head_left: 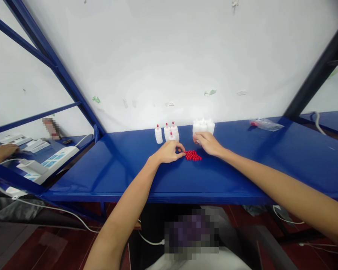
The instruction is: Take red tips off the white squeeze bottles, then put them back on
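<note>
Small red caps [193,155] are gathered in a single-layer cluster on the blue counter [115,168], between the two hands and slightly nearer the front edge. The left edge of this cluster is met by the left hand [166,151], whose thumb and fingers are curved toward each other, with a narrow gap enclosed behind the tips; whether a cap is pinched there cannot be told. The right hand [210,143] is held at a group of white bottles with bare nozzles [204,126], its fingers bent inward against the front of the group; whether one bottle is gripped cannot be made out.

Behind the left hand, white bottles with red caps [159,135] are stood upright, the foremost being partly hidden by that hand. Farther right, a clear plastic bag [269,124] is laid on the counter, with something red seen at its left end. At far left, beyond the blue frame [69,88], a white power strip [55,161] and another person's hand [5,151] can be seen.
</note>
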### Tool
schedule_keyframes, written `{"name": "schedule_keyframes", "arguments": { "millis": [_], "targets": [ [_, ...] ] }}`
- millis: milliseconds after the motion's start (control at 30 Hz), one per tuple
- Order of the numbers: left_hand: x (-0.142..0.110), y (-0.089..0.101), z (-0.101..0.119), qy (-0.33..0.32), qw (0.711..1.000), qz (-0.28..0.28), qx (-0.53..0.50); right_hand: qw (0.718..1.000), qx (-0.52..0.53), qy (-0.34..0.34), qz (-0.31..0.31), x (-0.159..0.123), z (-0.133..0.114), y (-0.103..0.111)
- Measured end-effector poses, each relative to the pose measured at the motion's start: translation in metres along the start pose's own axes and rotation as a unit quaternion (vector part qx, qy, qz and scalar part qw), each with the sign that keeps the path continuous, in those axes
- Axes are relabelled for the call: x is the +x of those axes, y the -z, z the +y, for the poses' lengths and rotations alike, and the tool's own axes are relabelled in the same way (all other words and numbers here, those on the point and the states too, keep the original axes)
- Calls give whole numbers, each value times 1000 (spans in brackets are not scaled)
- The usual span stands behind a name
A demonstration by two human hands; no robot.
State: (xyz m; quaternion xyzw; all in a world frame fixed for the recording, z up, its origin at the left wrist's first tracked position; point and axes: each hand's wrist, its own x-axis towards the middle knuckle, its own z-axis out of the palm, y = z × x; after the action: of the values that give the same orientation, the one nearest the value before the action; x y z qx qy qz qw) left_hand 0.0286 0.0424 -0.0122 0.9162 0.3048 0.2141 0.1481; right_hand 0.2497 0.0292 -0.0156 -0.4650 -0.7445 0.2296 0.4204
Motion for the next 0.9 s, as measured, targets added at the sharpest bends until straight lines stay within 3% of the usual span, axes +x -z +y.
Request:
{"name": "schedule_keyframes", "arguments": {
  "millis": [300,567,700,900],
  "targets": [
    [1,0,-1,-3,1000,3,-5,1000,0,8,-14,0,1,-1],
    [6,-2,20,14,975,187,-123,991,66,74,-94,-4,-9,0],
    [11,-10,26,-4,962,215,-171,986,115,62,-103,-7,-13,-6],
    [13,-14,23,-16,960,228,-164,984,151,39,-92,-5,-13,-9]
  ]
}}
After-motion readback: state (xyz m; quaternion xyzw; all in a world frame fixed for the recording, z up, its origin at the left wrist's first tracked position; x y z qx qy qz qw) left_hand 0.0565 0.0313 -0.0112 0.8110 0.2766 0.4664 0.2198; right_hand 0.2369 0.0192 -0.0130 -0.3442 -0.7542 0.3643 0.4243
